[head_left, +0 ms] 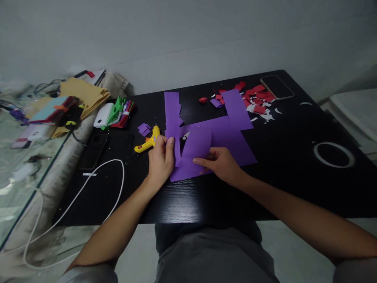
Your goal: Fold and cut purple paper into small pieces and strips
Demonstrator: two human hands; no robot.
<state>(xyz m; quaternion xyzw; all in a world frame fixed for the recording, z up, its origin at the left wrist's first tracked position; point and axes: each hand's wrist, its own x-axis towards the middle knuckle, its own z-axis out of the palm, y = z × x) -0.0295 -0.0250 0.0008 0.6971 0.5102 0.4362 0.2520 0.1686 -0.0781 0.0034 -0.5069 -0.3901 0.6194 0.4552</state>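
My left hand (161, 159) is closed on a long purple paper strip (172, 114), thumb on top, holding it upright at the left. Between thumb and fingers my right hand (222, 163) pinches a curved purple paper piece (196, 145), bent up from the table. Beneath both lies a larger purple sheet (232, 147). Partly hidden between the papers is a pair of scissors (185, 137). A yellow glue gun (149, 142) lies just left of my left hand. Another purple rectangle (237, 109) rests across the sheet's far edge.
Red and white paper scraps (259, 100) lie at the back right beside a phone (277, 87). A white ring (334, 154) sits at the right. Small purple pieces (144, 129), colored bundles (122, 112), a dark phone (96, 147) and a white cable (122, 177) are to the left.
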